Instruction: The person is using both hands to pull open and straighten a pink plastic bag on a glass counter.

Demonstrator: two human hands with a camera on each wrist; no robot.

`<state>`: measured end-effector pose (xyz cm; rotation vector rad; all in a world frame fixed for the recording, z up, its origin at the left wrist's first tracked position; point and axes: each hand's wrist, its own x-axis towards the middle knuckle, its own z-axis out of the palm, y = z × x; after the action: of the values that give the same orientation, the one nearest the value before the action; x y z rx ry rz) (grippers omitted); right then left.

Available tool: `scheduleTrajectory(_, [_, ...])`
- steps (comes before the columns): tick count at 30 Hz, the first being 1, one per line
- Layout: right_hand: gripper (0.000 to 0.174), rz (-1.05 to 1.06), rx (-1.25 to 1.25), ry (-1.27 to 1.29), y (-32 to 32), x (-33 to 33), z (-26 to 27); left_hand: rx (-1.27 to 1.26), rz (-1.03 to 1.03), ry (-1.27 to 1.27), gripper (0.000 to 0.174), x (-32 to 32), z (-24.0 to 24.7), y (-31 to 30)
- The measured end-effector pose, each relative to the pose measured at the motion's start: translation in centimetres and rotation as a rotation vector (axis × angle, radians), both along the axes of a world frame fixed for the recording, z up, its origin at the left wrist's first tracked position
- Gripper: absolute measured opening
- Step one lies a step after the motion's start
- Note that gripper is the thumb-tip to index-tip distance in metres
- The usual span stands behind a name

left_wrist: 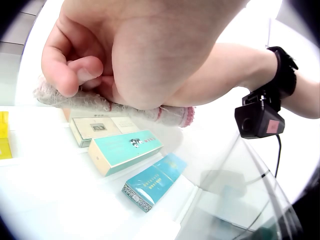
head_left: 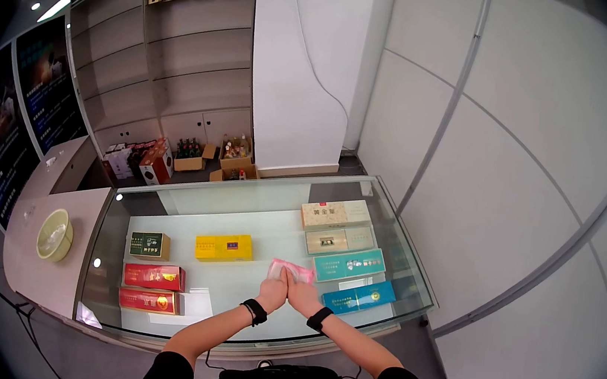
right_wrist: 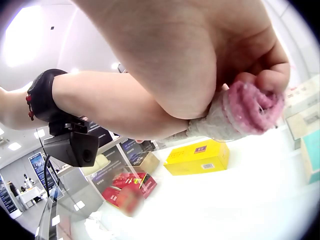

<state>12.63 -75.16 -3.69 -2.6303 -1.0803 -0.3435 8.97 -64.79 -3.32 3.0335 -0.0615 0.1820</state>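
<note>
Side by side over the glass display case (head_left: 242, 332), both hands grip one cloth (head_left: 297, 270), whitish grey with pink edges. My left hand (head_left: 273, 295) curls its fingers against it; in the left wrist view the cloth (left_wrist: 140, 113) looks rolled into a long bundle. On the other side, my right hand (head_left: 301, 299) holds it with bent fingers. The right wrist view shows a pink, coiled end of the cloth (right_wrist: 252, 107) sticking out beneath that hand. Nearest the hands are a turquoise box (head_left: 347, 265) on the right and a yellow box (head_left: 224, 248) on the left.
Inside the case lie a blue box (head_left: 359, 296), cream boxes (head_left: 335, 214), red boxes (head_left: 149, 300) and a dark green box (head_left: 149, 245). A pale green basin (head_left: 55, 234) stands on the side counter (head_left: 22, 262). A white wall (head_left: 529, 178) rises at the right.
</note>
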Motion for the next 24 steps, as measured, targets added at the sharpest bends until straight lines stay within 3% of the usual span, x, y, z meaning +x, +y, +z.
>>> scheduleTrajectory(13, [0.047, 0.043, -0.060, 0.153, -0.9, -0.8, 1.0, -0.023, 0.021, 0.098, 0.058, -1.1, 1.3, -1.0])
scheduleTrajectory(15, [0.045, 0.030, 0.063, 0.132, -0.5, -0.2, 0.4, -0.030, 0.035, 0.024, 0.058, -0.4, 0.5, -0.7])
scheduleTrajectory(24, [0.039, 0.001, 0.030, 0.063, -0.1, 0.8, 0.8, -0.023, 0.053, 0.053, 0.054, 0.7, 1.3, -0.7])
